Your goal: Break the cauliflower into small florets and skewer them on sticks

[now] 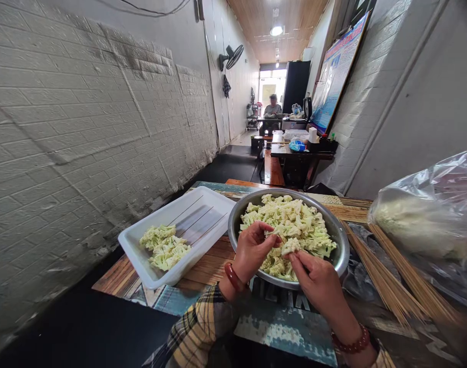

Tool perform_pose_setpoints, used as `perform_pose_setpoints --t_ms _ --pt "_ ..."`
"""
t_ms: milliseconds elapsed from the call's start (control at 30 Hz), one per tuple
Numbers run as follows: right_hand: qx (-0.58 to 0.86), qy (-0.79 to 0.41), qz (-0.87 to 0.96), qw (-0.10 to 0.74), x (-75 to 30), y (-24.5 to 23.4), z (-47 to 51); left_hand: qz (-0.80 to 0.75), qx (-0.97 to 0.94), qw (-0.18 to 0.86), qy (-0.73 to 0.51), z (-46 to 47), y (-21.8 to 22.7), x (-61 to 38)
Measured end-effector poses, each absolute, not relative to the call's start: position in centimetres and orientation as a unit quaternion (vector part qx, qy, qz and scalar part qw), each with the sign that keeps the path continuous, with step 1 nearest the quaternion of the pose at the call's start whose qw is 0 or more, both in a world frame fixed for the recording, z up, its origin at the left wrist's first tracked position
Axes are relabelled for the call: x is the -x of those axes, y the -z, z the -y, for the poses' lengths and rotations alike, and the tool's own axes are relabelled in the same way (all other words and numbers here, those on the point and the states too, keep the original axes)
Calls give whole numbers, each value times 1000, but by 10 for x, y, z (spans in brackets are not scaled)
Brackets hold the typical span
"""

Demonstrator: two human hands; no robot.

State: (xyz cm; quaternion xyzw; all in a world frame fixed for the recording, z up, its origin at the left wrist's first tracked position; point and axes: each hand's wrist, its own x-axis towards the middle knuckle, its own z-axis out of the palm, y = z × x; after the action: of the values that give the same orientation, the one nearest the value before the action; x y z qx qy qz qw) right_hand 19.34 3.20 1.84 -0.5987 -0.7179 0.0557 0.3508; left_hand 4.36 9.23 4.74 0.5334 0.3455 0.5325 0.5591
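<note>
Both hands are over a steel bowl (342, 258) heaped with cauliflower florets (294, 212). My right hand (319, 281) pinches a small cauliflower floret (290, 246) between thumb and fingers. Close beside it, my left hand (256, 250) is closed in a pinch; what its fingertips hold is too small to make out. Left of the bowl stands a white plastic tray (156, 280). Thin skewers (197, 220) lie in it, their near ends in clusters of cauliflower (166, 248).
Bundles of bamboo skewers (386, 276) lie right of the bowl, beside a clear plastic bag (428, 214) with pale contents. The patterned table (202, 271) stands near a white brick wall (83, 112). Farther back are another table (290, 151) and a seated person (272, 107).
</note>
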Motion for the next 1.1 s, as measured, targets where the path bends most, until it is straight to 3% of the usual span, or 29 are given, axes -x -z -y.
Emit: perform_pose_setpoints --t_ms 700,1100 --pt "578 -107 719 371 -199 -21 -33 -329 -541 570 -523 -94 -43 -45" --pt "590 -121 698 387 -195 -22 -33 -338 -597 521 -509 -97 -39 -47"
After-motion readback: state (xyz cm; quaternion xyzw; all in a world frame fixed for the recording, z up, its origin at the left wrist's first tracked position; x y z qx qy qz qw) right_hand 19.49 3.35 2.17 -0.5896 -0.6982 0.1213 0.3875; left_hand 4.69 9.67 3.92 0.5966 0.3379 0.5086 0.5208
